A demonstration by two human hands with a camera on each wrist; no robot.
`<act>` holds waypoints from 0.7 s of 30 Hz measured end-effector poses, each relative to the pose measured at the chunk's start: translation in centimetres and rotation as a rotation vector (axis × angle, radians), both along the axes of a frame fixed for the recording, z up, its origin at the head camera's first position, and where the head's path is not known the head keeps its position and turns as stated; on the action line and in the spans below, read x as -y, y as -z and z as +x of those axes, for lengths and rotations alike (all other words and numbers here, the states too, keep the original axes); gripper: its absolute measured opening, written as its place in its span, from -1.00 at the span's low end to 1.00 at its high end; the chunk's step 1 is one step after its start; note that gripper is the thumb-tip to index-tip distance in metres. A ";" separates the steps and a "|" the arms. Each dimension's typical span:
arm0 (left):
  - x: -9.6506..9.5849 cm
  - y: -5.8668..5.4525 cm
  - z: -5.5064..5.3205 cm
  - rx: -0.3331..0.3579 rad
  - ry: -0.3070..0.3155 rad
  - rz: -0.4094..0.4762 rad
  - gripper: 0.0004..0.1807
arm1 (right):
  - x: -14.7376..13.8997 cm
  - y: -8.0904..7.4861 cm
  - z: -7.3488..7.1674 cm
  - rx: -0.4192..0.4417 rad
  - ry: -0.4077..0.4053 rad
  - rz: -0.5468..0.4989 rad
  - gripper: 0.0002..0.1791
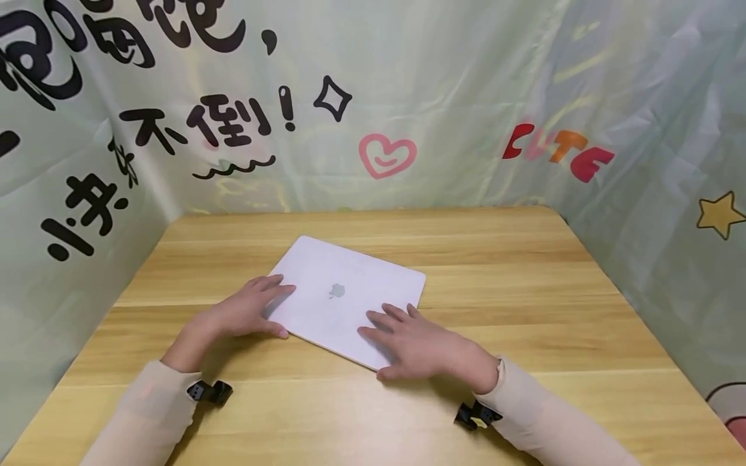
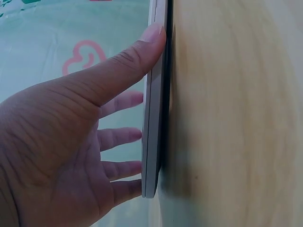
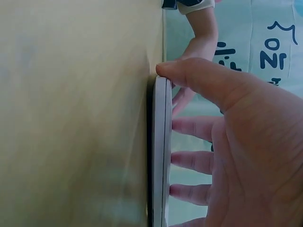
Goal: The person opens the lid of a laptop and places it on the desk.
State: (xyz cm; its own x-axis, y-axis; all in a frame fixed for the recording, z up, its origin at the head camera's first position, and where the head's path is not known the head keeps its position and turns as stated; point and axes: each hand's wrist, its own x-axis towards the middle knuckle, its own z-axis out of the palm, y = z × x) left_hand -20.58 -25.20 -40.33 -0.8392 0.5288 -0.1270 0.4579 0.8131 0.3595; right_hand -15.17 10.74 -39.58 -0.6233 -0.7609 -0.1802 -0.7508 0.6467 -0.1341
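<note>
A closed silver laptop [image 1: 350,265] with an apple logo lies flat and turned at an angle on the wooden table. At its left end, my left hand [image 1: 245,307] rests its fairly straight fingertips on the lid; its thumb [image 2: 154,35] touches the front edge. My right hand [image 1: 422,346] spreads its fingers over the lid near the right front corner. The right thumb [image 3: 173,70] lies at that corner's edge. Seen from the right wrist, the laptop's side [image 3: 160,151] runs close along the tabletop, with a dark narrow gap beneath.
The wooden table [image 1: 524,291] extends around the laptop on all sides. A pale green curtain [image 1: 454,97] with printed writing, a heart and a star encloses the back and both sides. Small black cameras [image 1: 210,392] are strapped at both wrists, over beige sleeves [image 1: 146,414].
</note>
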 end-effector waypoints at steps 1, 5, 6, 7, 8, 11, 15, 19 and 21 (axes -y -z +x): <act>-0.1 0.0 0.0 0.002 0.007 -0.002 0.07 | -0.2 0.0 -0.1 0.004 -0.002 -0.004 -0.14; -0.4 0.0 0.2 0.004 0.031 -0.012 0.02 | -1.2 -0.1 -0.3 0.028 -0.006 -0.028 -0.16; -0.5 0.0 0.2 0.000 0.041 -0.015 0.01 | -1.5 -0.1 -0.4 0.035 -0.008 -0.034 -0.16; -0.6 0.1 0.2 -0.003 0.050 -0.017 -0.01 | -1.8 -0.2 -0.4 0.044 -0.010 -0.041 -0.17; -0.7 0.1 0.2 -0.008 0.060 -0.017 -0.02 | -2.2 -0.2 -0.5 0.052 -0.011 -0.050 -0.18; -1.1 0.1 0.3 -0.031 0.091 -0.016 -0.07 | -3.1 -0.4 -0.7 0.070 -0.012 -0.079 -0.20; -1.4 0.4 0.3 -0.054 0.113 -0.029 -0.11 | -3.9 -0.5 -0.9 0.080 -0.020 -0.106 -0.23; -1.7 0.5 0.5 -0.088 0.117 -0.051 -0.13 | -4.1 -0.4 -1.0 0.026 -0.037 -0.124 -0.19; -1.8 0.5 0.6 -0.106 0.122 -0.064 -0.13 | -4.0 -0.2 -1.1 0.004 -0.042 -0.139 -0.15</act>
State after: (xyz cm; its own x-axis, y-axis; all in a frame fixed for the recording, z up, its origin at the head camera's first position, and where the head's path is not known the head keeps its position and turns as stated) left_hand -19.96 -23.38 -40.82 -0.7798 0.6212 -0.0775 0.5873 0.7688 0.2531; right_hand -16.27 14.78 -39.34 -0.5899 -0.8041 -0.0737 -0.7761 0.5898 -0.2232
